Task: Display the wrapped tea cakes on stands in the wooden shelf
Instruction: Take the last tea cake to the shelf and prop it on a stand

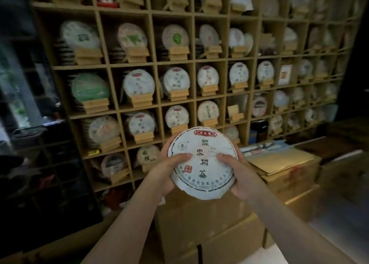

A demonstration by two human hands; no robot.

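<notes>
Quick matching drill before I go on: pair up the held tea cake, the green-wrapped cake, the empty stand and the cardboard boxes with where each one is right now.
Things:
1. held tea cake
2. green-wrapped cake
3. empty stand
4. cardboard boxes

Places:
A. shelf compartment on the far left
B. stacked below the hands, in front of the wooden shelf
C. gripped between the left hand and the right hand
D. shelf compartment just above and right of the held cake

Pairs: 1-C, 2-A, 3-D, 4-B

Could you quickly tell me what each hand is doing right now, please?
Left hand: grips the wrapped tea cake by its left edge.
Right hand: grips its right edge.
</notes>
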